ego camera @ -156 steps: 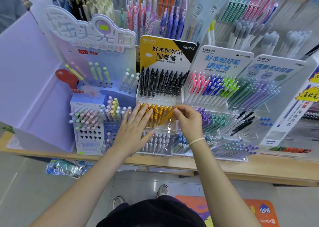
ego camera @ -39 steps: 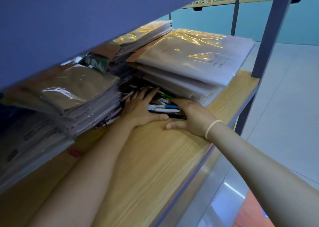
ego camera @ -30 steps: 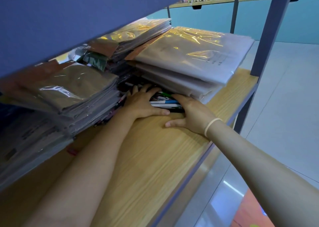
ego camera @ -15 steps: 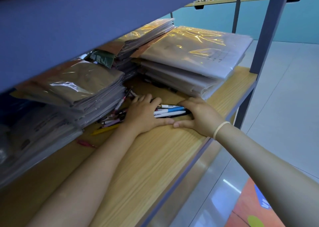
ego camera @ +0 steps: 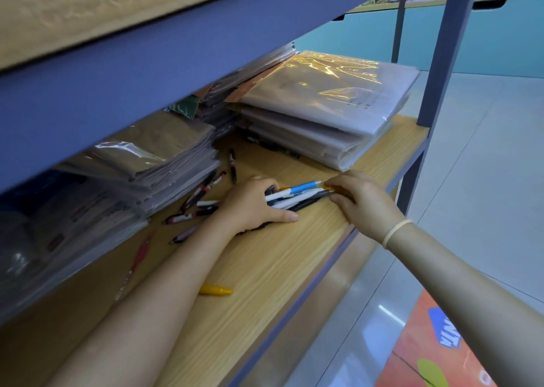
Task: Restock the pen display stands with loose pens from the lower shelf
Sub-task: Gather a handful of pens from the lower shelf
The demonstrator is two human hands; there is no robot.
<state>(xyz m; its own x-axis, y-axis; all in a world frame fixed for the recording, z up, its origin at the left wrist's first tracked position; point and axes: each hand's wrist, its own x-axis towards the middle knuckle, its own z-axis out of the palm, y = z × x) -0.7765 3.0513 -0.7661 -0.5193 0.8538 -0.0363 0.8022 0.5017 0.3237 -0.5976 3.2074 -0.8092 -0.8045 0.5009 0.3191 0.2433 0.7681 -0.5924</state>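
On the wooden lower shelf [ego camera: 265, 268] my left hand [ego camera: 253, 204] is closed around a bundle of loose pens [ego camera: 297, 196], white, blue and black, lying crosswise. My right hand [ego camera: 365, 201] pinches the bundle's right ends with its fingertips. More loose pens [ego camera: 200, 198] lie scattered on the shelf behind my left wrist. A single yellow pen [ego camera: 216, 291] lies near the front, beside my left forearm. A red pen [ego camera: 138, 254] rests further left. The display stands are out of view.
Stacks of plastic-wrapped paper goods [ego camera: 323, 106] and brown packs [ego camera: 153, 151] crowd the back of the shelf. The blue underside of the upper shelf [ego camera: 147, 62] hangs low overhead. A blue upright post [ego camera: 438, 62] stands at the right corner; tiled floor lies beyond.
Both hands have dragged the pens forward out of the gap between the stacks toward the shelf's front edge. My left hand has closed around a bundle, leaving stray pens behind.
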